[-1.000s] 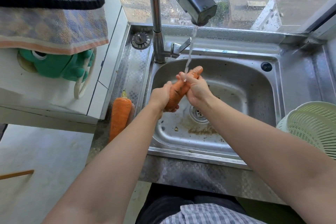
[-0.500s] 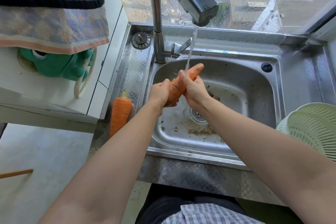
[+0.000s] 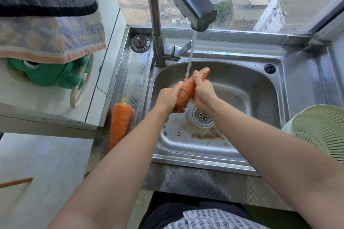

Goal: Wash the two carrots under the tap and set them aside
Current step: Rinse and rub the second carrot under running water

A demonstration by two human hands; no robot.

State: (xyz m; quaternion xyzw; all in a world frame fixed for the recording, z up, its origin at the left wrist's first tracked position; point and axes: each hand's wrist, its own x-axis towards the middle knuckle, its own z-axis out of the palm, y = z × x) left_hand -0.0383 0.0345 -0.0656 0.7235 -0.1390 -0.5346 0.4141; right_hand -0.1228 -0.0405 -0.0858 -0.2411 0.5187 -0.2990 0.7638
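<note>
We see left hand (image 3: 167, 98) and right hand (image 3: 203, 93) both gripping the dirt-speckled orange carrot (image 3: 188, 89), tip up under the water stream (image 3: 189, 61). Versus earlier, the right thumb sits slightly nearer the tip.

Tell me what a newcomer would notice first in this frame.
The left hand and right hand grip one carrot tilted over the sink, with the water stream from the tap landing on it. A second carrot lies on the steel ledge left of the basin. A pale green colander sits at the right edge.
</note>
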